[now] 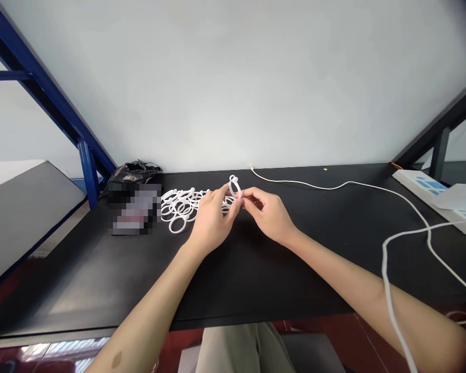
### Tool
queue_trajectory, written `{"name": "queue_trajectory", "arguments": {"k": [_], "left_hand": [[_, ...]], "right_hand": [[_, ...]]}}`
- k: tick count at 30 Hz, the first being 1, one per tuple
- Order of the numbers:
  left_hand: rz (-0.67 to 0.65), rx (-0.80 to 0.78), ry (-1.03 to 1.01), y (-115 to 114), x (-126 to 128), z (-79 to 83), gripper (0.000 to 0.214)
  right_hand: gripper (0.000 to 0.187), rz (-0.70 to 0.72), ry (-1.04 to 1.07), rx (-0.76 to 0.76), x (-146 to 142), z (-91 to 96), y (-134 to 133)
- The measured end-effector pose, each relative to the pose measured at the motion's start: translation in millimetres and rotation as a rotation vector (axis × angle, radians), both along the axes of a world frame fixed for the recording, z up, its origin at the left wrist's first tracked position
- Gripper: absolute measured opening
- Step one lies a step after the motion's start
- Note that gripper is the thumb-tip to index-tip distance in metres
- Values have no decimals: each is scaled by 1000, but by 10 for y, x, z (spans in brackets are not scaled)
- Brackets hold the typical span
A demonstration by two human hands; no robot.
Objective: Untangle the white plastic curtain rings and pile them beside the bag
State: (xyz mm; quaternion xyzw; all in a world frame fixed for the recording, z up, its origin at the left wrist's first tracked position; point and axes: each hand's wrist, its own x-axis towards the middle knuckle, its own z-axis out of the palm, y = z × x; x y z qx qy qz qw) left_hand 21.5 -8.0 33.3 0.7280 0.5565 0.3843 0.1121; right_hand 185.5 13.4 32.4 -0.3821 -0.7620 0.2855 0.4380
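Just above the black tabletop, a white plastic curtain ring [230, 189] with a small eyelet at its top stands upright between my two hands. My left hand [213, 217] pinches it from the left between thumb and fingers. From the right, the thumb and fingertips of my right hand [270, 213] close on its lower edge. Beside and partly behind my left hand lies a loose pile of several similar white rings [184, 208]. One ring [177, 224] lies at the near edge of that pile.
A blurred-out dark flat object [135, 212] and a crumpled black plastic bag [134, 171] lie left of the pile. A white cable [334, 186] runs over the black table [303, 280] and across my right forearm. A white power strip [431, 189] sits far right.
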Motion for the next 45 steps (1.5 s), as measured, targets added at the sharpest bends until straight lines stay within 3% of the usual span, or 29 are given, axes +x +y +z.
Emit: {"name": "queue_trajectory", "arguments": {"k": [7, 12, 15, 22, 39, 42, 45], "left_hand": [[4, 49, 3, 0, 10, -47, 40], [74, 125, 98, 9, -7, -88, 45], [27, 131, 158, 9, -21, -93, 46], [-90, 144, 211, -4, -38, -78, 45], [-126, 122, 188, -28, -22, -53, 41], [-50, 140, 256, 2, -32, -96, 42], [182, 171, 329, 60, -111, -137, 48]], "right_hand": [[22, 38, -28, -32, 38, -119, 2], [26, -125, -66, 72, 108, -88, 20], [36, -98, -114, 176, 148, -61, 10], [26, -58, -210, 248, 158, -74, -9], [20, -84, -117, 174, 140, -94, 14], [30, -98, -123, 133, 135, -127, 34], [39, -140, -170, 81, 139, -159, 71]]}}
